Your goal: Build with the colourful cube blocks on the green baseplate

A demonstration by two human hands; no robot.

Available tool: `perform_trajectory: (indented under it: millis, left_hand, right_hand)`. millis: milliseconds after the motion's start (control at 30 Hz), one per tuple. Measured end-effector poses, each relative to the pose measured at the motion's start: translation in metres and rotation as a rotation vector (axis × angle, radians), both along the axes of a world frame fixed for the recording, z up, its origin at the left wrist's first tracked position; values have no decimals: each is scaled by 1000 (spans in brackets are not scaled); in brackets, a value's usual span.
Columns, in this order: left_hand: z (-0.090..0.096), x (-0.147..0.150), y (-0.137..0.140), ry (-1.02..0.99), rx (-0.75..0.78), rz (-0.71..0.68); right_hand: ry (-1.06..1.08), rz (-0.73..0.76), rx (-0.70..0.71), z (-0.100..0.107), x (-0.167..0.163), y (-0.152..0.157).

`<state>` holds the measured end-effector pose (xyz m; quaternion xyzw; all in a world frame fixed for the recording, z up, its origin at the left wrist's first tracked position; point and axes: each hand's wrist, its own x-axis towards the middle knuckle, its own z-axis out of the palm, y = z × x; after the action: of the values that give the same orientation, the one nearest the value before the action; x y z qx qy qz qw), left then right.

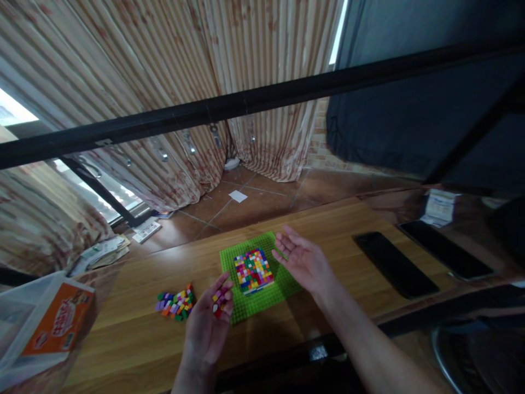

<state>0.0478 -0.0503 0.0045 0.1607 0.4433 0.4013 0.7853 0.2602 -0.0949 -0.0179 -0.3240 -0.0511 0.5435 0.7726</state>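
Note:
My left hand (210,323) is turned palm up at the left edge of a green studded baseplate (283,287), its fingers curled around several small toy bricks (219,302) in pink, purple, red and white. On the baseplate stands a square block of multicoloured bricks (253,269), with white showing along its lower side. Over the right part of the baseplate, my right hand (303,258) is open, palm up and fingers spread, with nothing visible in it. Left of my left hand lies a loose pile of coloured bricks (177,302) on the wooden table (135,323).
Two black phone-like slabs (396,264) lie on the right side. A translucent bin (24,306) with an orange packet (57,317) stands at the far left. A dark metal bar (229,106) crosses beyond the table, before striped curtains (262,54).

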Motion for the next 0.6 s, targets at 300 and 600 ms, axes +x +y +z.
perform_trajectory:
  millis: [300,600]
  left_hand:
    - [4,-4,7,61,-33,51]
    - [1,-2,7,102,19,60]
  right_hand:
    - [143,30,52,4,3,-1]
    - [136,33,51,8,0,0]
